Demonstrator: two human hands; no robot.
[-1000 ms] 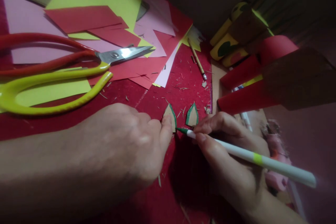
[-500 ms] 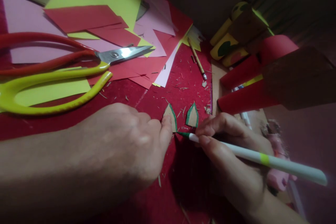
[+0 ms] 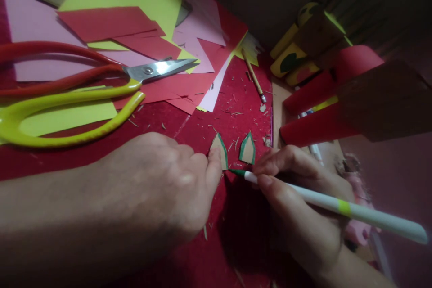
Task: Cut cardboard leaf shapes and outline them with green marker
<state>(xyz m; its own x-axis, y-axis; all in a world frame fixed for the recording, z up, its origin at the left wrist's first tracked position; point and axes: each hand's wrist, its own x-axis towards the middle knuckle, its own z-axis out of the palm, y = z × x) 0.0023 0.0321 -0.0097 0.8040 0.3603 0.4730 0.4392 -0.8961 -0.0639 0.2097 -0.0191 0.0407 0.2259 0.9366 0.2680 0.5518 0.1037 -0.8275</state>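
My left hand (image 3: 172, 184), its fingers curled under, pins a small pointed cardboard piece (image 3: 222, 155) to the red cloth. Green ink runs along the right edge of that piece, while its left side is partly covered by my finger. A white felt-tip pen (image 3: 320, 198) with a green tip and a yellow-green band is pinched in my right hand (image 3: 300, 202). Its tip is at the lower right corner of the held piece; whether it touches I cannot tell. Just right of it lies a second pointed cardboard piece (image 3: 248, 148) with a green border.
Large scissors (image 3: 148, 71) with red and yellow handles lie open on coloured paper sheets (image 3: 108, 22) at left. A pencil stub (image 3: 254, 75) and scattered shavings lie on the red cloth (image 3: 243, 112). Red paper tubes (image 3: 317, 126) and yellow tubes (image 3: 286, 60) stand at right.
The felt-tip pen and my right hand have shifted slightly right. My left hand and the cardboard pieces have stayed in place.
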